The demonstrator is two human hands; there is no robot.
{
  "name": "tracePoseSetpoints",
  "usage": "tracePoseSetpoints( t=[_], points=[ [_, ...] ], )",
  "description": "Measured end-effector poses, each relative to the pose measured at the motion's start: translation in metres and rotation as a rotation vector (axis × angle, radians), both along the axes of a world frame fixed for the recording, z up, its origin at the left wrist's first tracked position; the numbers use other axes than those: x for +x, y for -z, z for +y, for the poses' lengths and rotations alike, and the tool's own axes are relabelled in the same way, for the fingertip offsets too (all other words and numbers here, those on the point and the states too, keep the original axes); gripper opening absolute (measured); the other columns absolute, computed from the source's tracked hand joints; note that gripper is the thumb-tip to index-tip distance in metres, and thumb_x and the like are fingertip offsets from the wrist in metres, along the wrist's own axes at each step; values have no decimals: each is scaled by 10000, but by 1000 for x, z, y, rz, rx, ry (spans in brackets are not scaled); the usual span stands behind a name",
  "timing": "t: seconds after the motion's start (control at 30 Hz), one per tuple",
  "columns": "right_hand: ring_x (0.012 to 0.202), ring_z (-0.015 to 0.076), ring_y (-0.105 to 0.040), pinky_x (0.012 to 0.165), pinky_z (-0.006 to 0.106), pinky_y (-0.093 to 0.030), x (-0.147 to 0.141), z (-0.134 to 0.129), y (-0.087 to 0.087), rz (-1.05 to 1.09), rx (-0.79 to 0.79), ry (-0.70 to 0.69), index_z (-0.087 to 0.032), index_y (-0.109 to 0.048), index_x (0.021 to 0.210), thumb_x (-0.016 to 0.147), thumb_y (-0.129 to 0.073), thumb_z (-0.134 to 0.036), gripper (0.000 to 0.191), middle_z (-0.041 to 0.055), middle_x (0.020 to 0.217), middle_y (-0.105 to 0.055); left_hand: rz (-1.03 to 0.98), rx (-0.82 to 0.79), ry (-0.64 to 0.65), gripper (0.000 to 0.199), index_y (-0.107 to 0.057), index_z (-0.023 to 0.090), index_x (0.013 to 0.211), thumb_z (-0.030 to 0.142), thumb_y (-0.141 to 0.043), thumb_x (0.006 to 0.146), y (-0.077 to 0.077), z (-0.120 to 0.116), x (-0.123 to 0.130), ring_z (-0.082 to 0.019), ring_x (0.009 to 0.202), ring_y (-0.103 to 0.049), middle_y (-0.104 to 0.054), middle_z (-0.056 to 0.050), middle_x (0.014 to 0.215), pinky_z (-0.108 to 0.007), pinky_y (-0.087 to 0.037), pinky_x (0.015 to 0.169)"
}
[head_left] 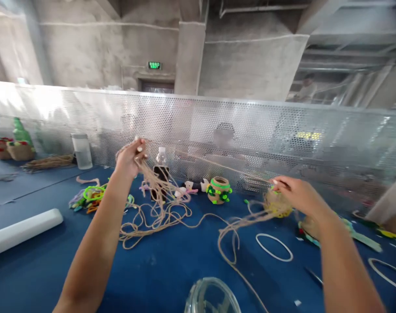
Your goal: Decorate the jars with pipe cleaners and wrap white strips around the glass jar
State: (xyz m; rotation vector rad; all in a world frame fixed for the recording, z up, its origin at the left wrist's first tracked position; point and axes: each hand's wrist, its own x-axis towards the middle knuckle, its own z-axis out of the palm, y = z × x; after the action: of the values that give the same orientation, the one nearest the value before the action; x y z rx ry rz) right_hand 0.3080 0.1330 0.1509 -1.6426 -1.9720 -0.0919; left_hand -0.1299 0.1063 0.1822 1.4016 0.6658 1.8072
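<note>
1. The left hand (131, 158) is pinching strands of jute twine (158, 217) and is raised just left of the dark bottle (161, 182), with the twine hanging down in loose loops in front of the bottle.
2. The right hand (302, 195) is curling over a twine-wrapped bundle (277, 204) well right of the bottle; blur is hiding whether it is pinching.
3. A twine-wrapped pot (219, 190) trimmed with green pipe cleaners is standing just right of the bottle.
4. Colored pipe cleaners (93, 195) are lying in a heap left of the bottle.
5. White hoops (274, 248) are lying on the blue surface (171, 269) right of the bottle.
</note>
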Motion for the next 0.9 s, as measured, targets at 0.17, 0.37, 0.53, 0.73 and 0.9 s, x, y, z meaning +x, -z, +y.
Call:
tracePoseSetpoints(
  t=[0.17,0.37,0.53,0.73,0.9],
  points=[
    [681,296,-658,625,412,-471,29,-6,-4,218,-68,-105,-266,-707,855,688,-581,-430,266,109,785,-718,-118,119,-200,219,-640,294,808,382,-482,933,1,-26,-51,-99,338,-188,-363,71,419,-252,-327,452],
    [529,322,-586,588,480,-415,73,-6,-3,375,6,100,-336,-584,549,561,-601,-517,183,136,556,-634,-217,208,-341,358,-528,273,568,165,-482,907,10,-62,-107,-93,290,-138,-308,90,349,-206,-293,351],
    [633,339,-605,627,454,-404,33,-25,-16,185,242,195,-319,-549,613,677,-474,-516,220,154,624,-655,-153,135,-256,249,-635,246,709,100,-524,878,-8,-55,-75,-35,361,-405,-596,100,542,-136,-412,411],
    [575,205,-580,511,283,-245,-102,-64,-13,-266,419,43,-197,-646,890,917,-379,-306,290,104,780,-688,318,-50,314,262,-690,180,897,258,-801,673,17,-33,105,-203,808,-685,-723,-71,936,-300,-569,674],
    [671,203,-622,520,260,-212,-115,-61,-5,-387,318,0,-168,-652,903,941,-419,-230,244,95,817,-693,641,-230,523,48,-677,126,772,163,-690,745,37,-31,158,-59,334,-461,-628,-1,558,-174,-342,317]
  ],
)
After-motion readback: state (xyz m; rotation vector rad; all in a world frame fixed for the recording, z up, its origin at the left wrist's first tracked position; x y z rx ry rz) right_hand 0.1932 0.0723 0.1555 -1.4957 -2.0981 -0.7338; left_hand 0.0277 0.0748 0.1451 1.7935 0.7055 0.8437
